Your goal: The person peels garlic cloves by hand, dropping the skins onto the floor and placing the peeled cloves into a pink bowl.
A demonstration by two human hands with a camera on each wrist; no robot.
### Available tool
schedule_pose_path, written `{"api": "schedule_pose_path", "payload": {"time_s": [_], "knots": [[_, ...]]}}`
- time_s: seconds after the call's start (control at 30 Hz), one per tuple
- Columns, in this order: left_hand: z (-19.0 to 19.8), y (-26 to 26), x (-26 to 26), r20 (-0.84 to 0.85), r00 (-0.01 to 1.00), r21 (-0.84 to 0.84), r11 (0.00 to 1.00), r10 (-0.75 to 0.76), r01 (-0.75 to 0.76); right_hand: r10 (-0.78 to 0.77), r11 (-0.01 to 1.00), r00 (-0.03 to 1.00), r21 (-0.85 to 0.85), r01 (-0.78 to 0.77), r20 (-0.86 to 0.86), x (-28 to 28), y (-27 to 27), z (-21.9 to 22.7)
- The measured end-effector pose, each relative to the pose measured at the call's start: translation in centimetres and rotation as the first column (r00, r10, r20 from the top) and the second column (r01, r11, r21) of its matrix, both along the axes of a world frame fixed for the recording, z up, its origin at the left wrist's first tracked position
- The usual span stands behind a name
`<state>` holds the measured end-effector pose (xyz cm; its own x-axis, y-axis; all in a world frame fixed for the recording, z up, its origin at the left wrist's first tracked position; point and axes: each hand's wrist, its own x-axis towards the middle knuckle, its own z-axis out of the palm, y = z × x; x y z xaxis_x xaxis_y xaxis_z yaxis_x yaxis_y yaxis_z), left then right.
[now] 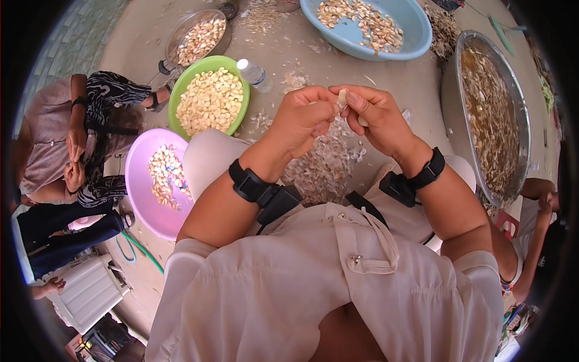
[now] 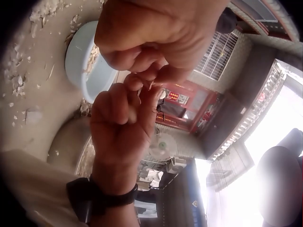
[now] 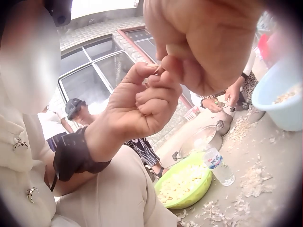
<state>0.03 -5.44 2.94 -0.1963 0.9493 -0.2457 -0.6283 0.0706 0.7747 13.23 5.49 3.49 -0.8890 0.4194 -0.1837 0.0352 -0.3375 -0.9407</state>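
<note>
In the head view, a pale garlic clove point(image 1: 342, 99) sits between the fingertips of both hands, held up over the lap. My left hand point(image 1: 304, 119) pinches it from one side, its other fingers curled in. From the other side my right hand point(image 1: 381, 117) grips it with thumb and forefinger. A second garlic clove point(image 1: 362, 122) shows under the right hand's curled fingers. Below the hands lies a heap of papery garlic skins point(image 1: 322, 169) on the ground. The right wrist view shows the left hand point(image 3: 139, 101) meeting the right hand point(image 3: 203, 45) at the fingertips.
A green basin point(image 1: 244, 99) of peeled cloves and a pink basin point(image 1: 142, 181) of unpeeled ones stand at left. Beside the green one is a water bottle point(image 1: 256, 75). A blue basin point(image 1: 416, 36) and a large metal tub point(image 1: 449, 102) stand ahead and right. People sit on both sides.
</note>
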Motion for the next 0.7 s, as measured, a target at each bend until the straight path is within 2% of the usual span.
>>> {"api": "schedule_pose_path", "payload": {"time_s": [0.17, 0.27, 0.33, 0.37, 0.43, 0.47, 0.53, 0.57, 0.67, 0.7], "knots": [[-0.4, -1.0, -0.2, -0.083, 0.992, 0.072, 0.993, -0.092, 0.098, 0.006, 0.997, 1.0, -0.083, -0.007, -0.011, -0.5, -0.4, -0.5], [-0.1, -1.3, -0.6, -0.125, 0.986, 0.058, 0.992, -0.107, 0.115, 0.02, 0.999, 1.0, -0.05, -0.021, -0.021, -0.6, -0.5, -0.3], [0.4, -1.5, -0.8, -0.138, 0.985, -0.016, 0.994, -0.107, 0.106, 0.057, 0.994, 0.997, 0.089, -0.061, 0.045, -0.3, -0.2, 0.8], [0.2, -1.4, -0.8, -0.199, 0.978, -0.035, 0.998, -0.063, 0.057, 0.071, 0.984, 0.994, 0.158, -0.083, 0.079, -0.2, 0.0, 1.2], [-0.3, -1.3, -0.7, -0.316, 0.949, -0.07, 0.997, 0.02, -0.045, 0.045, 0.884, 0.999, 0.466, -0.04, 0.0, -0.1, 0.1, 1.2], [-0.3, -1.2, -0.6, -0.288, 0.957, -0.06, 0.996, 0.046, -0.066, 0.042, 0.799, 0.998, 0.601, -0.009, -0.041, -0.1, 0.1, 1.2], [0.2, -1.2, -0.5, -0.23, 0.969, -0.045, 0.993, 0.095, -0.108, 0.044, 0.64, 0.993, 0.767, 0.056, -0.109, -0.2, 0.3, 0.9], [0.2, -1.1, -0.4, -0.222, 0.972, -0.048, 0.994, 0.081, -0.094, 0.05, 0.546, 0.988, 0.833, 0.093, -0.143, -0.2, 0.3, 0.7], [0.1, -0.7, -0.3, -0.196, 0.98, -0.068, 0.996, 0.043, -0.058, 0.072, 0.453, 0.978, 0.88, 0.142, -0.195, -0.3, 0.1, 0.4], [0.1, -0.6, -0.2, -0.189, 0.981, -0.081, 0.995, 0.035, -0.051, 0.073, 0.458, 0.98, 0.879, 0.131, -0.184, -0.2, 0.1, 0.5]]}}
